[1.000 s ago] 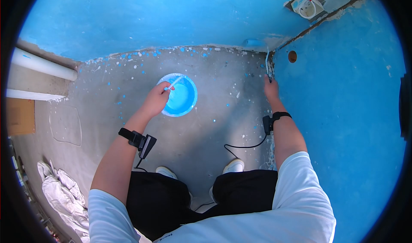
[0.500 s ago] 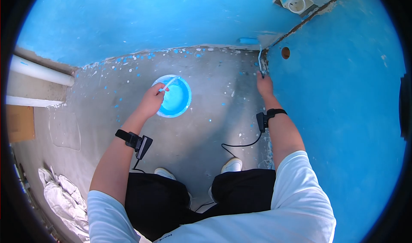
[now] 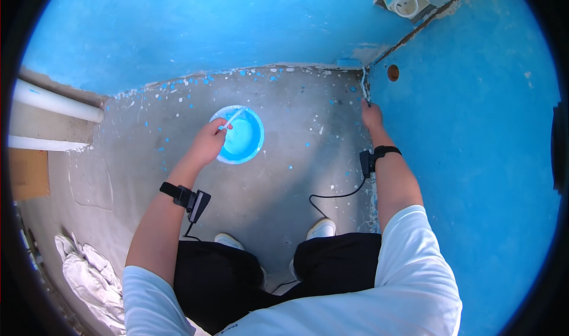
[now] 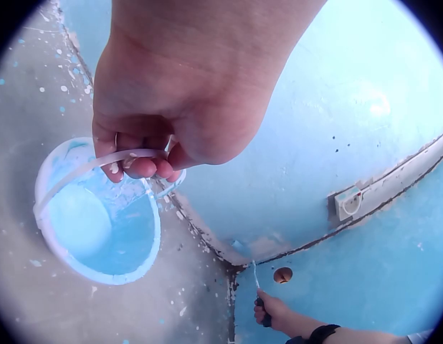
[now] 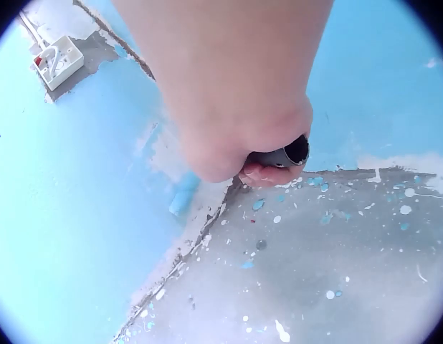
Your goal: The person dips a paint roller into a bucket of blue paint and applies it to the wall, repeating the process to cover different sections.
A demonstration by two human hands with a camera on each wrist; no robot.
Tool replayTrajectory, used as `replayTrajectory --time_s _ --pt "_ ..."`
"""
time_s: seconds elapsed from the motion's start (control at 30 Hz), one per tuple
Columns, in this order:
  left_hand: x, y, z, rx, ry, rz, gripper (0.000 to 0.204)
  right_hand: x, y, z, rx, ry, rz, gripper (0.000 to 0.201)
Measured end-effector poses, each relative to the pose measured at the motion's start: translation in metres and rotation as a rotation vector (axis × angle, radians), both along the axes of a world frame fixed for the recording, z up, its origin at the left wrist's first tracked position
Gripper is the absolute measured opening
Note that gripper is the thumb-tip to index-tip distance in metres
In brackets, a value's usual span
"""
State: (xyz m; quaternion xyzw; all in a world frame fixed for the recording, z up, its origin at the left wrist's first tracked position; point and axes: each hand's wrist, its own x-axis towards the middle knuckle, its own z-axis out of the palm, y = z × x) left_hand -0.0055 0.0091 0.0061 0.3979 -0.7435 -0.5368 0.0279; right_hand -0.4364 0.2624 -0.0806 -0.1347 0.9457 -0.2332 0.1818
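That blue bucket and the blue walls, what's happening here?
A person is painting a room corner blue. The left hand holds the bucket of blue paint by its thin white handle, above the spattered floor. The right hand grips a small roller by its dark grip, with the roller head low down where the two walls meet the floor. Most of the walls are already blue.

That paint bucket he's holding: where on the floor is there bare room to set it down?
Bare concrete lies below the bucket, between it and the shoes, and leftward toward the white pipe. Only paint spatter marks it. The wall corner, where the right hand works the roller, is tight. The crumpled cloth fills the lower left.
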Motion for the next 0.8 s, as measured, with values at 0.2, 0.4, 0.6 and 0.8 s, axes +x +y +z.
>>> replayTrajectory --time_s 0.2,0.4,0.6,0.8 --pt "-0.001 0.000 -0.001 0.044 0.004 0.033 0.016 0.012 0.010 0.012 -0.085 0.108 0.018 0.054" --pt "-0.003 0.001 0.003 0.093 0.030 0.055 0.015 0.012 0.008 -0.007 -0.137 0.183 0.002 0.055" --pt "0.003 -0.001 0.006 0.120 0.024 0.060 0.014 -0.002 0.024 -0.019 -0.066 0.294 0.088 0.055" --pt "0.007 0.002 -0.003 0.129 -0.004 0.040 0.013 -0.013 0.061 0.020 0.054 0.301 0.325 0.050"
